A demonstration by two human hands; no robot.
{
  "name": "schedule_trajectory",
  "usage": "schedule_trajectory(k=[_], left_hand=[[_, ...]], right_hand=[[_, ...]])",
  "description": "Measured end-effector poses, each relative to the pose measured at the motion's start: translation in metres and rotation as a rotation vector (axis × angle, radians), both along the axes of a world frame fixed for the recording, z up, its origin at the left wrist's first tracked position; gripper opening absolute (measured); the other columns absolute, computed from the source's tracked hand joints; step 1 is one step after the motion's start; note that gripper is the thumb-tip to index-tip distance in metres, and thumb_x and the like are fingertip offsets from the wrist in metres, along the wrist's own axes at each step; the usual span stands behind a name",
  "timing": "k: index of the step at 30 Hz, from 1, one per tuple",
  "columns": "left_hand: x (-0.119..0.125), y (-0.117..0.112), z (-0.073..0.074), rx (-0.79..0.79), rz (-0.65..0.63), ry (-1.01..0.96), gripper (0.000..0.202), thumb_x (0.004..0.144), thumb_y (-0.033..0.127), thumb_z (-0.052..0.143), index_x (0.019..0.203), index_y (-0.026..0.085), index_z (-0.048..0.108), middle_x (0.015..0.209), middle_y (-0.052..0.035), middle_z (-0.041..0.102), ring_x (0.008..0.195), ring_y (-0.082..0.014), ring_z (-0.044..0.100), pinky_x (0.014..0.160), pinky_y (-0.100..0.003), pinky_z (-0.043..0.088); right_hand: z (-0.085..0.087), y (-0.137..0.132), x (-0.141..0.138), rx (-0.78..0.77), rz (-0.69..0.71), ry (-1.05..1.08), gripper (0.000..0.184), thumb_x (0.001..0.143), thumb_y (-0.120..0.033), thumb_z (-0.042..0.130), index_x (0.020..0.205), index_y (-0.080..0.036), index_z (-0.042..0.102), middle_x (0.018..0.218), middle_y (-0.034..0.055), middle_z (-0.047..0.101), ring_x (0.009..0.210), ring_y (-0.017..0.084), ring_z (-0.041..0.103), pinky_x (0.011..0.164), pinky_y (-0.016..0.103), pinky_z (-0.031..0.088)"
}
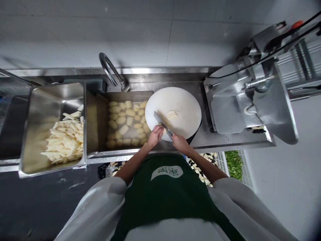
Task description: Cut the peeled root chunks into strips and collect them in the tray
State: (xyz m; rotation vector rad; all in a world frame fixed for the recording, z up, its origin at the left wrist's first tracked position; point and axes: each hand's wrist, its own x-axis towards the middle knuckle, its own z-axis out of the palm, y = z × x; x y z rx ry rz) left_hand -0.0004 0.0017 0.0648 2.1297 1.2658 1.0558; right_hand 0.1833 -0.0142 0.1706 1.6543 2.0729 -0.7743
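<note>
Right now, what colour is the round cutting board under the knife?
The cutting board is plain white; the head view shows it best.

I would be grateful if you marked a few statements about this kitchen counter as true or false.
1. The right hand holds the knife over a round white cutting board. True.
2. The sink is stacked with dirty plates. False: it holds pale peeled pieces in water.
3. The steel tray on the left contains pale cut strips. True.
4. The slicing machine stands to the left of the sink. False: it stands to the right of the cutting board.
5. The left hand reaches into the steel tray. False: it rests at the near edge of the cutting board, beside the blade.
</note>
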Motion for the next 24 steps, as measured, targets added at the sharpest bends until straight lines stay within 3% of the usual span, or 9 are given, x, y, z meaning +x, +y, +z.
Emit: schedule_trajectory(k=[10, 18, 24], left_hand=[[0.002, -0.004, -0.006, -0.031, 0.0, 0.027, 0.025, 0.104, 0.023, 0.043, 0.113, 0.018, 0.065, 0.106, -0.0112, 0.063, 0.105, -0.0239, 0.056, 0.095, -0.043, 0.053], [-0.014, 0.008, -0.008, -0.031, 0.036, 0.032, 0.025, 0.104, 0.026, 0.043, 0.11, 0.018, 0.067, 0.108, -0.0115, 0.065, 0.104, -0.0236, 0.058, 0.096, -0.043, 0.053], [-0.014, 0.005, -0.008, -0.038, 0.07, -0.003, 0.025, 0.104, 0.027, 0.044, 0.108, 0.018, 0.067, 0.107, -0.011, 0.066, 0.103, -0.0231, 0.058, 0.095, -0.043, 0.053]], right_hand=[[0.026, -0.02, 0.012, 0.047, 0.052, -0.032, 0.027, 0.104, -0.024, 0.038, 0.123, -0.013, 0.053, 0.097, 0.0169, 0.074, 0.095, 0.028, 0.073, 0.081, 0.032, 0.05], [0.003, -0.005, -0.011, 0.028, 0.006, 0.018, 0.029, 0.102, -0.017, 0.038, 0.125, -0.012, 0.055, 0.107, 0.0179, 0.073, 0.104, 0.027, 0.071, 0.088, 0.033, 0.05], [-0.006, -0.004, -0.016, 0.057, 0.014, 0.044, 0.03, 0.101, -0.016, 0.039, 0.125, -0.012, 0.056, 0.105, 0.0173, 0.074, 0.102, 0.027, 0.071, 0.085, 0.034, 0.051]])
